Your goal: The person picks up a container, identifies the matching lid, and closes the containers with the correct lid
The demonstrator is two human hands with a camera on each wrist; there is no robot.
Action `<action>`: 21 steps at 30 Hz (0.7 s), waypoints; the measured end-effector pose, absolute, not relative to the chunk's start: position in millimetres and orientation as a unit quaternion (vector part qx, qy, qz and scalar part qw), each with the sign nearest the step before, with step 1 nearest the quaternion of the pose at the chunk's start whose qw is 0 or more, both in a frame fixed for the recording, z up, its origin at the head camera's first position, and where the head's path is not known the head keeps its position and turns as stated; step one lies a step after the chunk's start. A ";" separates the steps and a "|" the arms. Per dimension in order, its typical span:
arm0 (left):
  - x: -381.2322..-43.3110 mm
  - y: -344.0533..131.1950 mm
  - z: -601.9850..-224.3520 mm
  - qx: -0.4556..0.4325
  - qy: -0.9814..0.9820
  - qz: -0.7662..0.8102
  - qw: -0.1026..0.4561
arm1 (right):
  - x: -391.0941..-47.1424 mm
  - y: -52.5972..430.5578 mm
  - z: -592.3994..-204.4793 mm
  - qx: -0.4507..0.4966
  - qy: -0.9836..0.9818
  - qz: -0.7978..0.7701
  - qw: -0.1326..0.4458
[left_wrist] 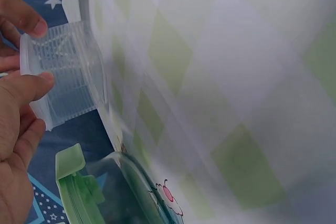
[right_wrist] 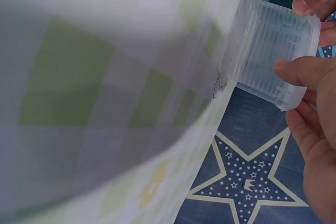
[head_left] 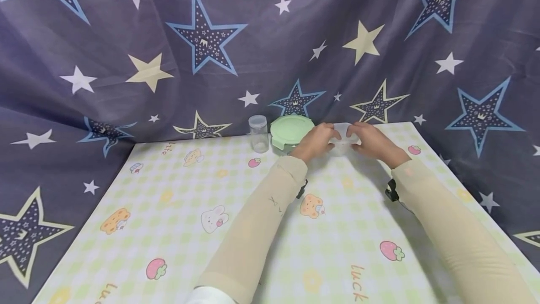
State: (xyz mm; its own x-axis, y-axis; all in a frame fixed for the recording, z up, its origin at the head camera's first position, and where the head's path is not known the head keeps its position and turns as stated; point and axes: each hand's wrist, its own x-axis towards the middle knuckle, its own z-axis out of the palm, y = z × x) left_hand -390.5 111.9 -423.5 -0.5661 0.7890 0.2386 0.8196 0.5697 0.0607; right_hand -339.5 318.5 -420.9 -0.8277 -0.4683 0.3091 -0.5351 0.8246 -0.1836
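Observation:
Both hands are on a clear ribbed plastic container (right_wrist: 268, 51) with a translucent lid, at the back right of the table. My left hand (head_left: 315, 140) grips it from the left, its thumb on the ribbed front face near the lid. From the right, my right hand (head_left: 373, 140) holds it the same way, thumb on the front and fingers by the lid's edge. The container (left_wrist: 63, 72) stands upright on the tablecloth. Just left of it is a glass food box with a green clip lid (head_left: 292, 128), partly hidden behind my left hand.
A clear jar with a pale lid (head_left: 259, 134) stands left of the green-lidded box. A checked tablecloth (head_left: 177, 229) with cartoon prints covers the table. Right behind the table's back edge hangs a dark curtain (head_left: 253, 36) with stars.

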 end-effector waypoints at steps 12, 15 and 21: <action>-392.7 109.6 -425.3 -0.462 -0.881 -0.055 0.086 | -341.2 316.5 -415.8 0.265 -0.952 0.102 0.112; -391.5 106.7 -422.3 -0.464 -0.881 -0.048 0.077 | -343.2 315.9 -415.1 0.264 -0.953 0.093 0.119; -385.8 97.0 -419.2 -0.472 -0.875 -0.061 0.088 | -341.1 320.7 -415.0 0.250 -0.954 0.109 0.124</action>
State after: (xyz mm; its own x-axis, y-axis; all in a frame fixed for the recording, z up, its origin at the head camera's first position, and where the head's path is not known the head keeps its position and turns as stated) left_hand -385.8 97.0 -419.2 -0.5394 0.8151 0.2114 0.8365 0.5474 0.0236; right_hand -341.1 320.7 -415.0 -0.8443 -0.4503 0.2905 -0.5043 0.8511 -0.1462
